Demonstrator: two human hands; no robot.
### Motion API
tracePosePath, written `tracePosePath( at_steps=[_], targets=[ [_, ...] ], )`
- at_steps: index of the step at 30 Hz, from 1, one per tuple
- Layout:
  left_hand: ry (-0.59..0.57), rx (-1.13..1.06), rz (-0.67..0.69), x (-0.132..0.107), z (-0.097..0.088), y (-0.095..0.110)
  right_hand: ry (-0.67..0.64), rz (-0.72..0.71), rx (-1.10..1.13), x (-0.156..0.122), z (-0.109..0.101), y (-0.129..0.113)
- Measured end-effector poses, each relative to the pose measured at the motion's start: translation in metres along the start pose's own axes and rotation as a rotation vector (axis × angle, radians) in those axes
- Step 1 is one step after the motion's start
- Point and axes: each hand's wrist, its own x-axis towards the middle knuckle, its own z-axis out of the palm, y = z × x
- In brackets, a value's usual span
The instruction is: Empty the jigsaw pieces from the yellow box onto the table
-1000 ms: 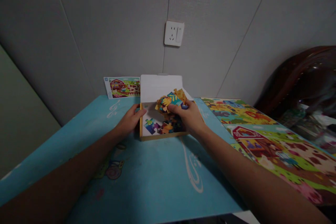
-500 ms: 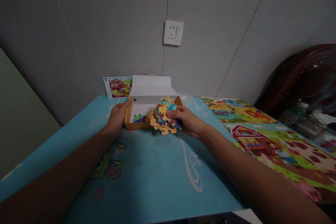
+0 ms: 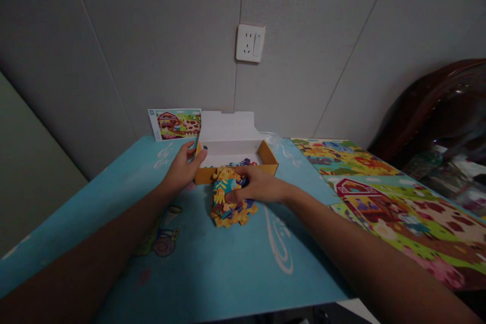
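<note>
A yellow cardboard box (image 3: pixel 269 157) with a white inside lies with its lid raised against the wall, and some puzzle pieces (image 3: pixel 246 162) show on its floor. My left hand (image 3: pixel 185 164) grips the box's left wall, thumb inside and fingers outside. In front of the box, my right hand (image 3: pixel 252 185) is closed on a thick bunch of jigsaw puzzle pieces (image 3: pixel 228 205), mostly yellow with teal and purple. The bunch is low over the blue table; whether it touches the surface I cannot tell. Part of it is hidden by my fingers.
A picture card (image 3: pixel 176 125) of a red barn leans on the wall behind the box. Two picture sheets or finished puzzles, one with a farm scene (image 3: pixel 410 220) and one with animals (image 3: pixel 341 157), lie at the right. Clear plastic (image 3: pixel 270 137) sits behind the box.
My right hand has brought the bunch of puzzle pieces toward me, lower and out in front of the box. The box and my left hand have shifted slightly right.
</note>
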Motion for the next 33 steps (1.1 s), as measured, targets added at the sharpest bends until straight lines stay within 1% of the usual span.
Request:
tracePosePath(
  at_steps=[2, 4, 7, 9, 10, 11, 13, 15, 16, 18, 23, 25, 27, 30, 33],
  targets=[
    [0.009, 0.175, 0.120, -0.001, -0.001, 0.000, 0.035, 0.044, -0.021, -0.001, -0.001, -0.002],
    [0.068, 0.268, 0.261, -0.006, -0.004, 0.007, 0.043, 0.054, -0.027, -0.001, -0.001, -0.002],
    [0.177, 0.290, 0.431, -0.017, -0.009, 0.025, 0.074, 0.032, -0.065, -0.001, -0.001, -0.001],
    [0.152, 0.279, 0.481, -0.027, -0.013, 0.036, 0.105, -0.008, -0.108, 0.000, -0.001, 0.002],
    [0.092, 0.286, 0.515, -0.031, -0.014, 0.040, 0.115, -0.031, -0.126, 0.001, -0.001, 0.003],
    [0.007, 0.307, 0.566, -0.035, -0.015, 0.043, 0.121, -0.054, -0.143, 0.002, -0.001, 0.005],
    [-0.199, 0.372, 0.690, -0.040, -0.016, 0.046, 0.143, -0.092, -0.193, 0.004, -0.002, 0.007],
    [-0.388, 0.438, 0.777, -0.041, -0.016, 0.045, 0.176, -0.132, -0.262, 0.005, -0.003, 0.009],
    [-0.458, 0.461, 0.787, -0.040, -0.016, 0.044, 0.186, -0.152, -0.300, 0.005, -0.003, 0.009],
    [-0.550, 0.487, 0.759, -0.039, -0.016, 0.042, 0.213, -0.189, -0.387, 0.005, -0.004, 0.009],
    [-0.696, 0.472, 0.639, -0.037, -0.016, 0.040, 0.327, -0.313, -0.661, 0.003, -0.006, 0.008],
    [-0.731, 0.454, 0.615, -0.037, -0.017, 0.040, 0.343, -0.340, -0.735, 0.002, -0.007, 0.007],
    [-0.740, 0.448, 0.622, -0.037, -0.017, 0.040, 0.349, -0.350, -0.780, 0.001, -0.008, 0.006],
    [-0.762, 0.479, 0.635, -0.036, -0.017, 0.039, 0.363, -0.373, -0.800, 0.000, -0.009, 0.005],
    [-0.788, 0.498, 0.639, -0.035, -0.017, 0.038, 0.423, -0.391, -0.794, -0.002, -0.009, 0.004]
  ],
)
